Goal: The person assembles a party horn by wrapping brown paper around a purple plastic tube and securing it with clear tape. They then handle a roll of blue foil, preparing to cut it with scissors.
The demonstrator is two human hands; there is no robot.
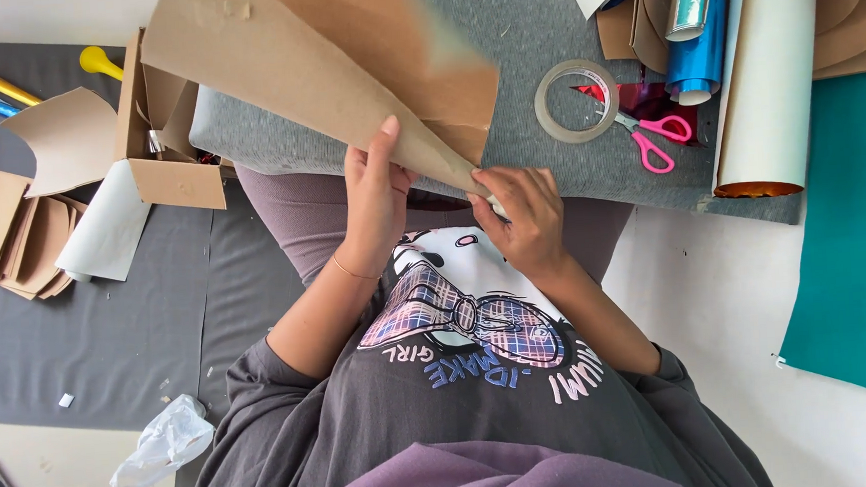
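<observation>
While we look down from the head camera, our left hand (pixel 375 199) lies flat against one brown paper cone (pixel 342 74) at the centre of the frame, fingers stretched out and thumb pointing up along the paper. Our right hand (pixel 522 218) is closed in a pinch on the cone's narrow tip, just right of centre. The cone widens toward the upper left, its far edge blurred, over a grey felt-covered board (pixel 540 26). On that board, right of the cone, we count one roll of clear tape (pixel 577 100) and one pair of pink-handled scissors (pixel 652 135), the two touching. At the upper right stands one shiny blue foil roll (pixel 698 27) beside one pale roll (pixel 769 83). One open cardboard box (pixel 161 140) sits at the upper left.
</observation>
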